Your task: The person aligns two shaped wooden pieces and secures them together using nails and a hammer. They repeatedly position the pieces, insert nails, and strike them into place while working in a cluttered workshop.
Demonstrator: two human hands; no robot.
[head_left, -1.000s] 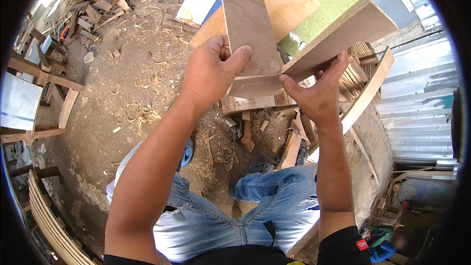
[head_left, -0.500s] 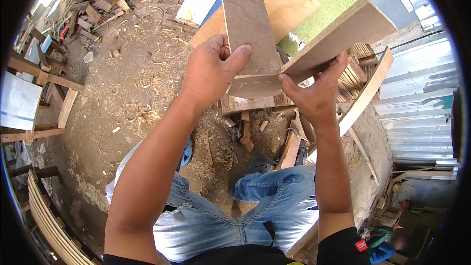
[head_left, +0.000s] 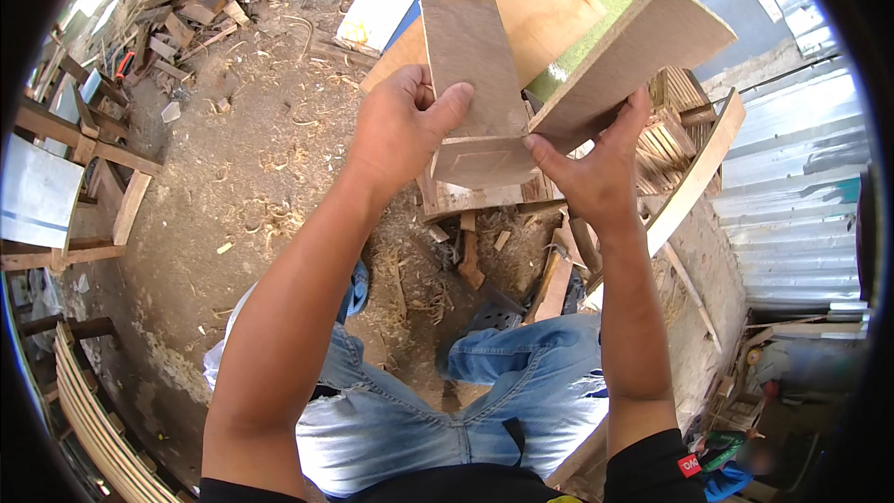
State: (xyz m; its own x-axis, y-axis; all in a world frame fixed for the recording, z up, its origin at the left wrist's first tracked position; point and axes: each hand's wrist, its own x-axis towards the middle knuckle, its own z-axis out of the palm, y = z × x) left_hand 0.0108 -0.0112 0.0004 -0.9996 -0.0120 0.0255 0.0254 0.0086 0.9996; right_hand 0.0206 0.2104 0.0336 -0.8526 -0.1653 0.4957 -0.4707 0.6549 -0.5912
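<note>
In front of me, my left hand (head_left: 410,121) is closed on an upright brown plywood panel (head_left: 473,56), its thumb flat on the face. A short plywood piece (head_left: 482,162) with a faint rectangle drawn on it meets the panel's lower end; whether they are fastened I cannot tell. My right hand (head_left: 601,168) grips a longer plywood board (head_left: 633,61) from below, thumb beside the short piece. This board slants up to the right, its lower end close to the short piece's right corner. Beneath all three is a wooden work surface (head_left: 456,197), partly hidden.
Slatted wooden pieces (head_left: 663,135) and a curved plank (head_left: 694,182) lie to the right, before a corrugated metal wall (head_left: 787,196). Scrap wood (head_left: 191,5) is heaped at the far left. Wood shavings litter the dirt floor (head_left: 233,158). Wooden frames (head_left: 98,149) stand at left.
The longer board in my right hand has tilted, showing more of its broad face, and its far end has shifted slightly left and up. The left hand has barely moved.
</note>
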